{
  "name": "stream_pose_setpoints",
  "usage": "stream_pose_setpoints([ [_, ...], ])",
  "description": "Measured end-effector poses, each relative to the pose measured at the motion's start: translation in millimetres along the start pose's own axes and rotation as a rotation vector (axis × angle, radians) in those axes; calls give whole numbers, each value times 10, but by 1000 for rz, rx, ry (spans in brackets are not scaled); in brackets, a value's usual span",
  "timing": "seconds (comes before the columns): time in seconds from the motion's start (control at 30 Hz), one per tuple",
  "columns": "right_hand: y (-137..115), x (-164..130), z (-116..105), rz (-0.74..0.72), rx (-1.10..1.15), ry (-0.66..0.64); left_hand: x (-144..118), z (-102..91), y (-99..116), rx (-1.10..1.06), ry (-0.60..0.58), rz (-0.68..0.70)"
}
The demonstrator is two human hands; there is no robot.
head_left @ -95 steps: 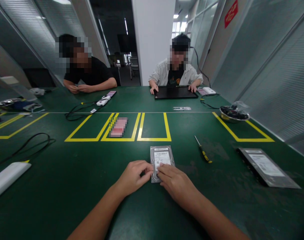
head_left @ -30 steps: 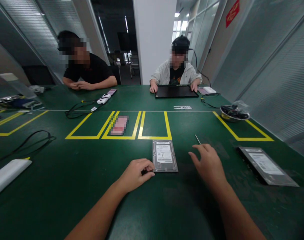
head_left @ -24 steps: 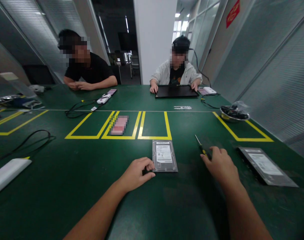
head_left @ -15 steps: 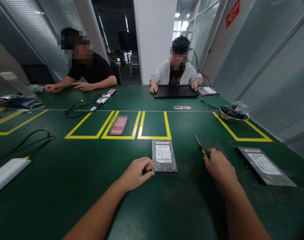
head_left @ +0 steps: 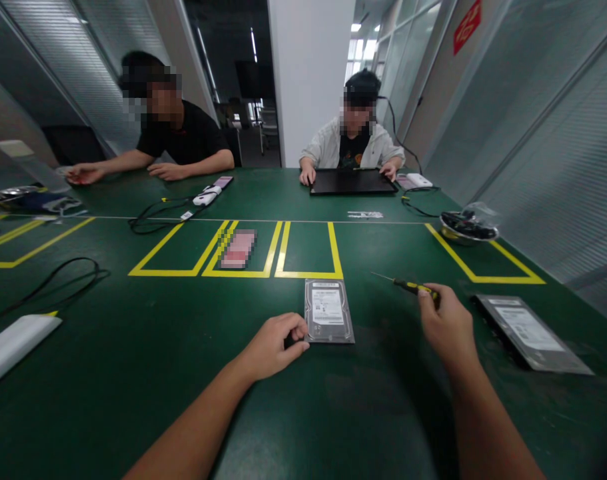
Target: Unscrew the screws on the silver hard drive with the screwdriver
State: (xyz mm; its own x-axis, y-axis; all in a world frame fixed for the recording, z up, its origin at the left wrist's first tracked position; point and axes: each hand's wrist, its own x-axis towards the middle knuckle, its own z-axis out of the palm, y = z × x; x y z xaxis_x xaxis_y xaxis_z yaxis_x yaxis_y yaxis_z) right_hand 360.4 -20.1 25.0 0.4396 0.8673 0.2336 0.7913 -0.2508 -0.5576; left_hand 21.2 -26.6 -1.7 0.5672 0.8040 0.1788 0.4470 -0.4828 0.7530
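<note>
- My left hand [head_left: 270, 347] rests curled against the hard drive's [head_left: 328, 319] near-left corner, gripping nothing.
- My right hand [head_left: 446, 325] grips the screwdriver [head_left: 406, 285], tip pointing left.

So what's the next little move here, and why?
Probably bring the screwdriver tip over to the drive. The right hand holds it lifted, tip pointing at the drive but well short, while the left hand steadies the drive's near left corner.
</note>
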Motion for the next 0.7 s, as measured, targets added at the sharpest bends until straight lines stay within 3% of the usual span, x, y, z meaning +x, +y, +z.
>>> stream_pose_setpoints([
  [0.1, -87, -30, 5, -54, 238, 83, -1, -8, 6, -11, -5, 7],
  [0.2, -227, -75, 19, -112, 681, 152, 6, -14, 9, -19, -15, 3],
  [0.3, -424, -140, -9, -163, 960, 138, 14, -18, 9, -26, -24, -6],
  [0.43, -723, -303, -104, -253, 1040, 6, 16, -13, 0, -32, -28, -14],
  [0.53, -912, -464, -133, -367, 968, -53, 14, -8, -5, -34, -27, -12],
  [0.7, -1093, -667, 14, -535, 797, -134, 14, -13, 10, -35, -19, -10],
])
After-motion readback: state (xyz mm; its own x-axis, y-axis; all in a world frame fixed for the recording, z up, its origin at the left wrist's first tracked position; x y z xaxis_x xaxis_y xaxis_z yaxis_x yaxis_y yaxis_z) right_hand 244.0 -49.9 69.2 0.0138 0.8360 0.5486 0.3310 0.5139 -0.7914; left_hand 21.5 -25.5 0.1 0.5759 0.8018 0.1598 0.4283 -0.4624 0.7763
